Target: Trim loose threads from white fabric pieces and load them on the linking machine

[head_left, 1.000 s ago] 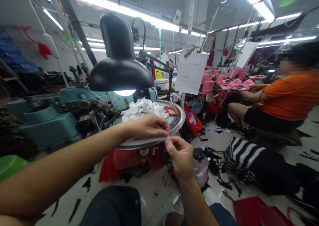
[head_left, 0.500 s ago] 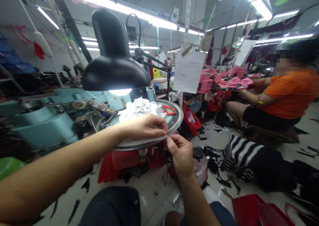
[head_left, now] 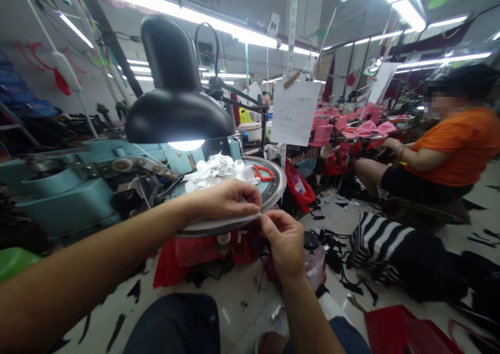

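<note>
A strip of pale fabric (head_left: pixel 222 224) runs along the near rim of the round machine dial (head_left: pixel 278 187). My left hand (head_left: pixel 238 199) rests over that rim, its thumb and fingers pinched on the fabric. Right beside it, my right hand (head_left: pixel 283 237) pinches the fabric's end between thumb and forefinger. The two sets of fingertips nearly touch. Behind my left hand a heap of white fabric pieces (head_left: pixel 221 169) lies on the dial, next to red-handled scissors (head_left: pixel 264 173).
A black lamp (head_left: pixel 179 112) hangs low over the dial. Teal machine parts (head_left: pixel 68 195) stand at left. A person in an orange shirt (head_left: pixel 461 146) sits at right near pink machines (head_left: pixel 323 131). Striped cloth (head_left: pixel 383 239) and black scraps lie on the floor.
My hands stay in nearly the same place, still pinching the fabric. The person in orange has drawn their hands back from the pink pieces. The view has shifted very slightly.
</note>
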{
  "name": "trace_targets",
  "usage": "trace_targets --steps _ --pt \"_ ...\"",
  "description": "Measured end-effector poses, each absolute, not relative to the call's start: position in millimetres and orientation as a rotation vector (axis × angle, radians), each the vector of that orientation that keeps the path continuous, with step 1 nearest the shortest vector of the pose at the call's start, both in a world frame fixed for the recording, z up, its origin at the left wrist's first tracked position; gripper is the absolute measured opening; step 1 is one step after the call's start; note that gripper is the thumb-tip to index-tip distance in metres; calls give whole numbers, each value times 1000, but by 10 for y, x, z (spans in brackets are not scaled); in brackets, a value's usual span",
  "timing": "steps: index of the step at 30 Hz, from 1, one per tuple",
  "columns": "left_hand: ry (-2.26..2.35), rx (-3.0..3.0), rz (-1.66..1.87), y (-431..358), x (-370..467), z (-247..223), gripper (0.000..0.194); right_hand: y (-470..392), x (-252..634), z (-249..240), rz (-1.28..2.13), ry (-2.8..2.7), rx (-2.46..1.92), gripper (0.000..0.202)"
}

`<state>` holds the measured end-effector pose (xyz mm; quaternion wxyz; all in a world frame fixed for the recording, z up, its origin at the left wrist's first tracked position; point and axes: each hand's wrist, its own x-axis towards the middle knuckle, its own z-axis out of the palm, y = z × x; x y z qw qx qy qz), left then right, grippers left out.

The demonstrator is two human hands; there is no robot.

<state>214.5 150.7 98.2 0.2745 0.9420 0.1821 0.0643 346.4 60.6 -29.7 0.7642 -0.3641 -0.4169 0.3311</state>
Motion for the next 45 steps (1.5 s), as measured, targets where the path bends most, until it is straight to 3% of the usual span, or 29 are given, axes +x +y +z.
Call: trace_targets --steps 26,37,45 --pt "486 2537 190 1500 2161 978 21 587 3452 -287 568 -934 -847 9" --pt "557 2528 161 1480 2163 999 23 615 3436 -300 831 -900 -793 16" --pt "529 2530 173 1508 2146 967 24 589 3438 -255 726 -932 -837 16"
